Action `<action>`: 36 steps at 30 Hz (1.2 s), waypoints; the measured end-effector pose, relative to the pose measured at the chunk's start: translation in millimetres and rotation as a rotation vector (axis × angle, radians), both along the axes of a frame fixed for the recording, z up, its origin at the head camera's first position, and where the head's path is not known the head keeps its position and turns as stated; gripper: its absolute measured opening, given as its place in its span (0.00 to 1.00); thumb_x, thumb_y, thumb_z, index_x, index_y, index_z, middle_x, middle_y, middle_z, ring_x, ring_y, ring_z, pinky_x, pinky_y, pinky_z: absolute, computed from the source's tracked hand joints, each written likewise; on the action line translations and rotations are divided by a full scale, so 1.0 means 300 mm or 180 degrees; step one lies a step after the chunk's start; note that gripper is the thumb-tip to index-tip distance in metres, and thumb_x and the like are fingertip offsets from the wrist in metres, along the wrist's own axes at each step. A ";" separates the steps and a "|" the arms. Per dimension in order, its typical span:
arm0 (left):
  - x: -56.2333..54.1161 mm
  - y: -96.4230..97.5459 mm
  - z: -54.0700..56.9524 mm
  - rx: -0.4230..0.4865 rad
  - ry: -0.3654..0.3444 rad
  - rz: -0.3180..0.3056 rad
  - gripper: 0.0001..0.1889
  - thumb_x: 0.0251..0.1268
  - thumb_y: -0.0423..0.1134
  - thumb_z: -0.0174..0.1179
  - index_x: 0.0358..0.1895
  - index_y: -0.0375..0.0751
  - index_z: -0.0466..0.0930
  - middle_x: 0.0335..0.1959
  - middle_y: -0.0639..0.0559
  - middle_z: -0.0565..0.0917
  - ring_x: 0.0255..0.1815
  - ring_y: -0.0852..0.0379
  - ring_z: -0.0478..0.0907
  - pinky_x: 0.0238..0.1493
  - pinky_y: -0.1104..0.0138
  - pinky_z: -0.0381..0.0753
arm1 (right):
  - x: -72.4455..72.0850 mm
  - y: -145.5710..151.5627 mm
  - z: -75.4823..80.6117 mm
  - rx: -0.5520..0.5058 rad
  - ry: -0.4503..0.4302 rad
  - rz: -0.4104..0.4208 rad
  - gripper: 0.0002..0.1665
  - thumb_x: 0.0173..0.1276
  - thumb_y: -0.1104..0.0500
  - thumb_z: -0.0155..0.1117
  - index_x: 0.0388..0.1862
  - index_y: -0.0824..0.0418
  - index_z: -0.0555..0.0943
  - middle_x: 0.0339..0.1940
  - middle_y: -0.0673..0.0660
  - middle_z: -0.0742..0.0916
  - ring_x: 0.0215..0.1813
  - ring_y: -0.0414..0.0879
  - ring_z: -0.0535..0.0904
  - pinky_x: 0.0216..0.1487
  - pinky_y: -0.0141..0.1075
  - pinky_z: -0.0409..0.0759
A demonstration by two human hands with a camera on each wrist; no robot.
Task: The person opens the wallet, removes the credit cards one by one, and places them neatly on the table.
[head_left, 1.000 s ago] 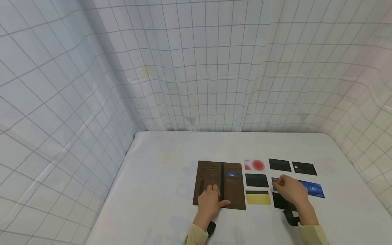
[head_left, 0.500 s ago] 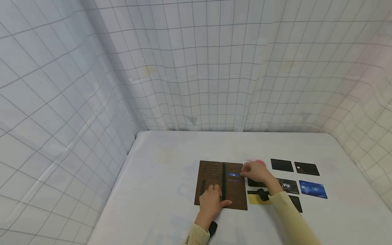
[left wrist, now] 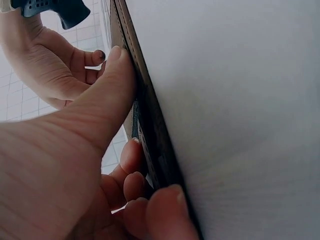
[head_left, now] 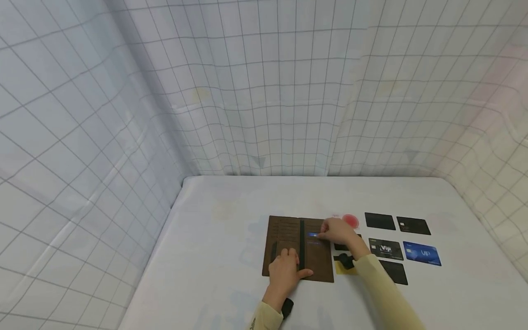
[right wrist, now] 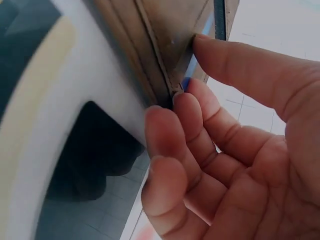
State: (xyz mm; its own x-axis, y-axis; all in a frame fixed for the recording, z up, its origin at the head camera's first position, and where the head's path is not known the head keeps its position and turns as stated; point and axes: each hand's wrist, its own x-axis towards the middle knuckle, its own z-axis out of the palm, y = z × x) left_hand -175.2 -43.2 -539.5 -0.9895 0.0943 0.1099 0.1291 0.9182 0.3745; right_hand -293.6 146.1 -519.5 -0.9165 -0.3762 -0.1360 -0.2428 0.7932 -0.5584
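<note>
A brown wallet (head_left: 321, 270) lies unfolded on the white table, a dark band running down its middle. My left hand (head_left: 283, 270) rests on its lower part, thumb spread toward the right half; in the left wrist view, the thumb (left wrist: 112, 85) lies along the leather edge. At the wallet's right side, my right hand (head_left: 337, 230) pinches a blue card (head_left: 312, 234) that sits mostly inside an upper pocket. In the right wrist view only a thin blue strip of that card (right wrist: 192, 62) shows between thumb and index finger; the other fingers curl beside the wallet's edge.
Right of the wallet, cards lie in rows: a black VIP card (head_left: 385, 249), a blue VIP card (head_left: 422, 253), several dark ones (head_left: 380, 221) and a red-and-white card (head_left: 350, 221). My right forearm partly covers a yellow card (head_left: 343, 269). Gridded white curtains (head_left: 264, 91) surround the table.
My right hand has moved left from over the black VIP card to the blue card in the wallet, uncovering the VIP cards. The left hand has stayed on the wallet.
</note>
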 end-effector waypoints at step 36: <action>-0.003 0.004 -0.006 -0.0049 -0.0063 0.0033 0.27 0.41 0.64 0.69 0.26 0.51 0.65 0.25 0.56 0.64 0.18 0.59 0.64 0.17 0.67 0.62 | -0.051 -0.014 0.020 -0.0199 -0.0518 0.0420 0.11 0.63 0.58 0.67 0.25 0.58 0.75 0.20 0.49 0.76 0.20 0.42 0.73 0.22 0.33 0.72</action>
